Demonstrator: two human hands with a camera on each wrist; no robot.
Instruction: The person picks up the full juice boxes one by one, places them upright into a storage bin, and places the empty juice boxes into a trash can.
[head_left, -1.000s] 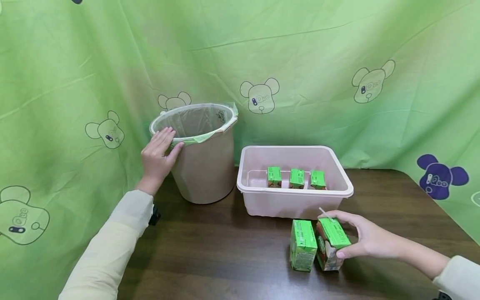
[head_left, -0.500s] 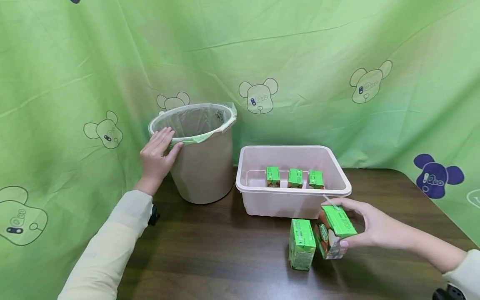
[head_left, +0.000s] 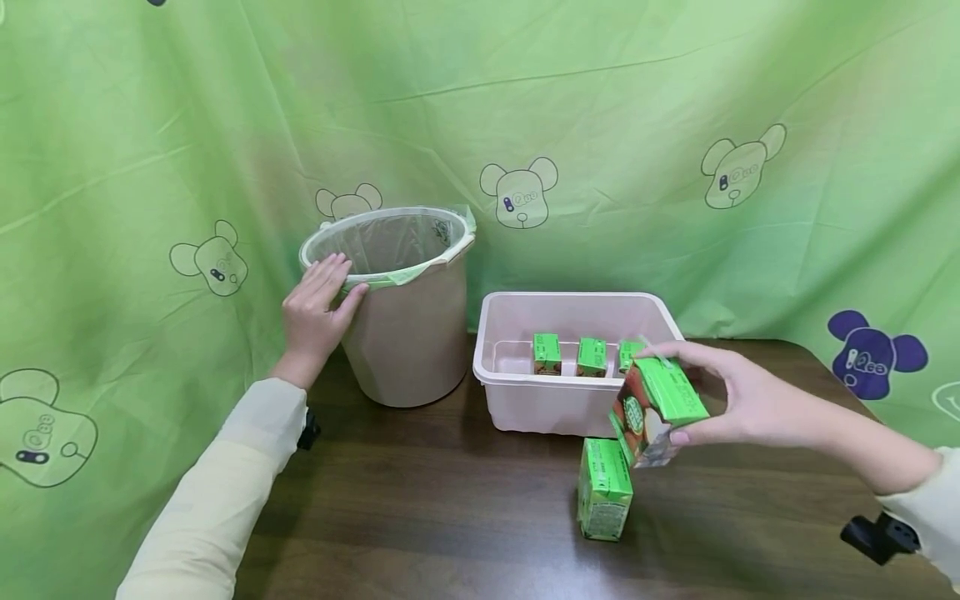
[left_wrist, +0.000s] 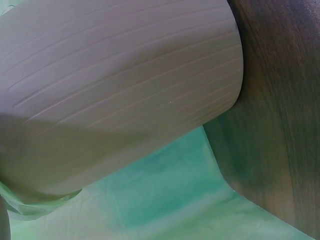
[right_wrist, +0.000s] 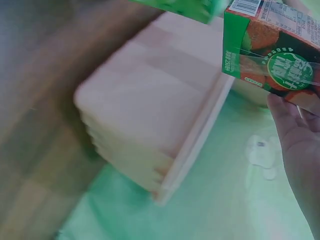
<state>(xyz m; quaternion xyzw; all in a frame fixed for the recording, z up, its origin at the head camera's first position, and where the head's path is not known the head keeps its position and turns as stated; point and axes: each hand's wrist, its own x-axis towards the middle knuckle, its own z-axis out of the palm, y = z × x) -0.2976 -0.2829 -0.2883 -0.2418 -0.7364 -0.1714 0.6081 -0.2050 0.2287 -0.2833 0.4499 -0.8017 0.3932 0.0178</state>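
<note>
In the head view my right hand (head_left: 738, 400) grips a green-topped drink carton (head_left: 660, 404) with a straw on its top, held up off the table and slightly tilted. It overlaps the front right of the pink bin in this view. The right wrist view shows the carton's red-brown side with a round green label (right_wrist: 290, 71). A second green carton (head_left: 604, 490) stands upright on the table just below the held one. My left hand (head_left: 315, 310) rests on the near left rim of a beige trash can (head_left: 408, 342), fingers laid over its edge, thumb outside.
The pink rectangular bin (head_left: 555, 407) stands right of the trash can with several cartons, such as this one (head_left: 547, 354), inside. A clear-green bag (head_left: 405, 275) lines the can. A green patterned curtain (head_left: 600, 100) hangs behind the dark wooden table (head_left: 420, 517).
My right hand has lifted the carton with the straw off the table, up and slightly left toward the pink bin. My left hand stays on the trash can's rim.
</note>
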